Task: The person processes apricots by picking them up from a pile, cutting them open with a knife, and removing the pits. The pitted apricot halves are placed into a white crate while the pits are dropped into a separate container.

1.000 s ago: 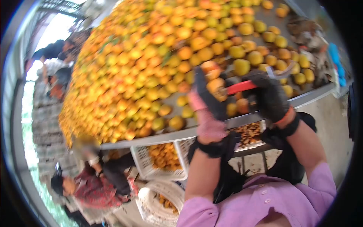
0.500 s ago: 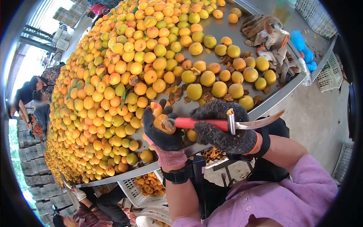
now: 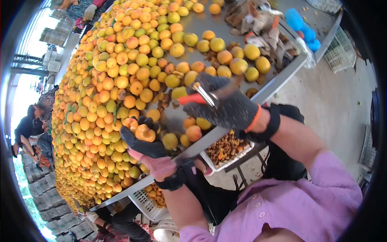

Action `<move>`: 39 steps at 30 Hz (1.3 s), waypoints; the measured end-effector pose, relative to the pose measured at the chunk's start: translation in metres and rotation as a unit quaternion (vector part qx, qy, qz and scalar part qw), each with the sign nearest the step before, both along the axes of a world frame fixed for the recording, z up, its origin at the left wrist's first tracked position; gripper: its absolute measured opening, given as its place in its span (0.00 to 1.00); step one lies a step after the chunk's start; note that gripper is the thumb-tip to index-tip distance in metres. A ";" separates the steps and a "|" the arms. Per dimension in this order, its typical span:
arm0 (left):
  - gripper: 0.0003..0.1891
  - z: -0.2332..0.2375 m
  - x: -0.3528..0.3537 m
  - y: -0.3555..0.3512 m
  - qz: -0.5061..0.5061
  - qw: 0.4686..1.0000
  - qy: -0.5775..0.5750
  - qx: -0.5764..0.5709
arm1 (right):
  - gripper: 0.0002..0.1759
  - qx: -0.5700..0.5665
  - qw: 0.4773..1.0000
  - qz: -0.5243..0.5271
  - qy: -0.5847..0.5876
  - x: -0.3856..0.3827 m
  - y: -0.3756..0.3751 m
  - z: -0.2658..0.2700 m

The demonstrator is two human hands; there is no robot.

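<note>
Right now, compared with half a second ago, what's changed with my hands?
Your hands have drawn apart: the left hand, holding fruit pieces, has moved away from the red-handled tool, whose end was at the fruit. The right hand keeps its grip on the tool. The fruit pile stays heaped on the table.

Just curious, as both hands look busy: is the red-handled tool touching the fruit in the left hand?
Apart. The head view shows the red-handled tool in the right hand, with bare table visible between it and the fruit in the left hand.
</note>
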State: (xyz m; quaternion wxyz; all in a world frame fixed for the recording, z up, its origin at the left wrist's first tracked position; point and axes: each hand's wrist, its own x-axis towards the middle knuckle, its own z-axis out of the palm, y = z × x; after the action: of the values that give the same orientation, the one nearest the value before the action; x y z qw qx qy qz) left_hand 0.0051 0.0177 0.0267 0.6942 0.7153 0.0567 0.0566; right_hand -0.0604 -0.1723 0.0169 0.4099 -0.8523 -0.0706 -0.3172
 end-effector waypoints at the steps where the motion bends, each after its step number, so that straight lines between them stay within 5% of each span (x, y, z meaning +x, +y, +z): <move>1: 0.12 0.010 -0.004 0.008 -0.013 0.981 0.048 -0.187 | 0.12 0.004 1.000 -0.004 0.002 0.001 -0.004 -0.001; 2: 0.15 0.006 -0.007 0.015 0.015 0.997 -0.016 -0.075 | 0.13 0.042 0.999 0.017 0.007 0.002 -0.009 0.000; 4: 0.21 0.007 -0.001 0.086 -0.051 0.974 0.069 -0.209 | 0.15 0.088 0.995 0.039 0.013 -0.003 -0.014 0.003; 6: 0.21 0.028 -0.023 0.112 0.058 0.988 0.070 -0.129 | 0.16 0.244 0.967 0.044 0.053 -0.009 -0.016 0.009; 8: 0.20 0.039 -0.045 0.150 0.050 0.998 0.019 0.025 | 0.15 0.148 0.989 -0.022 0.019 -0.017 -0.021 0.017; 9: 0.19 0.039 -0.054 0.183 0.024 0.995 0.081 -0.050 | 0.15 0.118 0.992 -0.036 -0.007 -0.018 -0.023 0.014; 12: 0.17 0.018 -0.085 0.251 0.065 0.991 0.114 -0.040 | 0.15 0.053 0.995 -0.088 -0.009 -0.020 -0.032 0.011; 13: 0.16 0.008 -0.088 0.273 0.083 0.986 0.122 0.082 | 0.15 0.107 0.992 -0.059 0.016 -0.023 -0.032 0.017; 14: 0.23 -0.005 -0.080 0.340 0.002 0.970 0.243 0.002 | 0.14 0.009 0.994 -0.093 -0.055 -0.019 -0.037 0.006; 15: 0.28 -0.011 -0.088 0.326 0.134 0.880 0.230 0.394 | 0.14 0.001 0.995 -0.091 -0.028 -0.021 -0.039 0.005; 16: 0.34 -0.021 -0.095 0.301 0.239 0.633 0.179 0.714 | 0.14 -0.010 0.996 -0.094 -0.001 -0.022 -0.041 0.006; 17: 0.42 -0.020 -0.097 0.291 0.276 0.623 0.133 0.720 | 0.14 -0.010 0.995 -0.101 -0.006 -0.022 -0.040 0.008; 20: 0.36 0.030 -0.085 0.162 0.140 0.886 -0.036 0.440 | 0.14 0.045 0.991 -0.116 0.054 -0.028 -0.033 0.011; 22: 0.34 0.031 -0.069 0.113 -0.108 0.947 -0.031 0.300 | 0.14 0.006 0.996 -0.089 -0.002 -0.027 -0.032 0.011; 24: 0.34 0.026 -0.058 0.051 -0.260 0.813 -0.139 0.502 | 0.13 0.060 0.993 -0.082 0.061 -0.028 -0.031 0.014; 26: 0.35 0.012 -0.054 0.002 -0.322 0.706 -0.068 0.627 | 0.14 -0.015 0.996 -0.085 0.029 -0.025 -0.034 0.008; 32: 0.30 -0.023 -0.023 -0.019 -0.302 0.615 0.007 0.729 | 0.15 -0.042 0.992 -0.117 -0.032 -0.011 -0.041 0.005; 33: 0.27 -0.028 -0.025 -0.021 -0.268 0.614 -0.070 0.739 | 0.14 -0.047 0.991 -0.127 -0.015 -0.008 -0.041 0.009; 36: 0.29 -0.029 -0.017 -0.019 -0.123 0.665 -0.083 0.732 | 0.14 -0.013 0.992 -0.123 -0.008 -0.005 -0.034 0.014; 37: 0.27 -0.023 -0.014 -0.007 -0.157 0.801 -0.091 0.571 | 0.14 0.021 0.993 -0.117 -0.017 -0.006 -0.036 0.017; 39: 0.24 -0.003 -0.021 0.011 -0.173 0.967 -0.019 0.186 | 0.14 0.039 0.995 -0.090 0.010 -0.013 -0.034 0.017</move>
State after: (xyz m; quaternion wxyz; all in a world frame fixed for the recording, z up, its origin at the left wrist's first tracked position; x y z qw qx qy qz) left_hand -0.0155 0.0286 0.0241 0.5491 0.8296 -0.0926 -0.0414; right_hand -0.0731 -0.2065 0.0344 0.4134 -0.8416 0.0231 -0.3468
